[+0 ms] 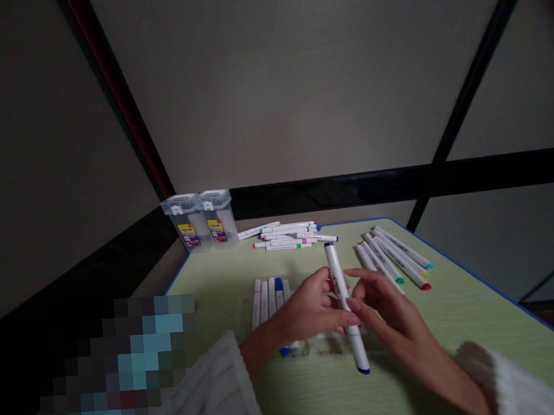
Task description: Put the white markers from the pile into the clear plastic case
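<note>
A white marker (337,276) with dark blue ends is held up over the table, tilted, its lower end toward me. My left hand (307,306) is closed around its middle, thumb across the barrel. From the other side, my right hand (398,316) grips the same marker with thumb and curled fingers; the fingertips are partly hidden. Behind and below my left wrist lies a row of white markers (265,295), one with a blue cap (278,284). They appear to rest on a clear plastic sheet or tray (331,344), mostly covered by my hands.
Several markers with coloured ends (394,259) lie fanned out at the right. A loose pile of markers (291,236) is at the table's back. Two lidded clear plastic boxes (218,219) stand at the back left. The green table (313,394) has a blue edge and meets the wall.
</note>
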`<action>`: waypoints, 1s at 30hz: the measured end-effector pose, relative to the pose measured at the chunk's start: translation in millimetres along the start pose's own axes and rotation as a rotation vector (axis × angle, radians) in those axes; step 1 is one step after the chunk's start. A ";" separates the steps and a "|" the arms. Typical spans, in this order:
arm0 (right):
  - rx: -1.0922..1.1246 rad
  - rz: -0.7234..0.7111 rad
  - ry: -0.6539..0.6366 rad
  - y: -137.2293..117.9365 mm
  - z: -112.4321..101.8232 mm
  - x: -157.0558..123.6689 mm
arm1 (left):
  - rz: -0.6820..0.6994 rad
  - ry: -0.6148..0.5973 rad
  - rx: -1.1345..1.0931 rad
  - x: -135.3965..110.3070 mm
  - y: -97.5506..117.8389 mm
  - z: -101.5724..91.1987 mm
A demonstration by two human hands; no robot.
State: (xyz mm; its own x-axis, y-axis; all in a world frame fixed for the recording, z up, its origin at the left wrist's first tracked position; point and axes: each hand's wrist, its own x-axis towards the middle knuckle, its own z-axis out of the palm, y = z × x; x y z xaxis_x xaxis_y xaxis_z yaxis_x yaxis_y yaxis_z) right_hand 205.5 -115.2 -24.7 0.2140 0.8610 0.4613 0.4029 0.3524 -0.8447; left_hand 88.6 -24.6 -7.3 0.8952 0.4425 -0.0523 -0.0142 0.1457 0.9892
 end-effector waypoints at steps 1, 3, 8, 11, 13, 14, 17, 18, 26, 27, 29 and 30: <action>-0.074 -0.034 -0.025 -1.5 -0.1 -2.2 | 0.015 0.024 0.006 0.4 0.5 -1.2; -0.209 -0.101 -0.057 -3.3 -0.5 -6.1 | 0.021 0.045 -0.001 0.8 2.4 -3.2; -0.504 -0.273 -0.133 2.5 -0.1 -12.6 | 0.001 0.197 -0.009 1.5 9.2 -7.3; -0.662 -0.347 -0.198 7.2 1.0 -14.3 | -0.036 0.292 0.031 2.0 11.9 -9.6; -0.731 -0.365 -0.226 7.7 1.5 -14.0 | -0.062 0.327 0.042 2.2 12.2 -10.5; -0.757 -0.377 -0.236 7.1 1.6 -13.5 | -0.072 0.338 0.044 2.2 12.1 -10.7; -0.806 -0.427 -0.247 3.3 1.9 -11.4 | -0.097 0.360 0.038 2.2 11.9 -10.3; -0.812 -0.437 -0.258 1.8 2.0 -10.7 | -0.104 0.363 0.031 2.1 12.0 -9.9; -0.775 -0.431 -0.391 -5.1 3.7 -10.2 | -0.116 0.396 0.030 3.3 12.5 -10.2; -0.767 -0.438 -0.396 -5.3 4.0 -10.8 | -0.108 0.402 0.025 3.7 12.1 -11.4; -0.760 -0.454 -0.420 -6.0 5.1 -11.7 | -0.093 0.422 0.023 4.6 10.7 -14.4; -0.759 -0.458 -0.438 -6.5 5.8 -12.0 | -0.089 0.430 0.031 5.0 9.8 -15.9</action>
State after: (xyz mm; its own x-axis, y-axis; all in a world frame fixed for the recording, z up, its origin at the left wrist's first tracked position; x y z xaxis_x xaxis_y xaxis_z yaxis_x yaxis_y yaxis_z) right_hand 195.2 -125.8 -26.3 -0.3918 0.8136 0.4295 0.8610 0.4888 -0.1405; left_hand 85.8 -6.9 0.0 0.6254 0.7586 -0.1828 0.0731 0.1763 0.9816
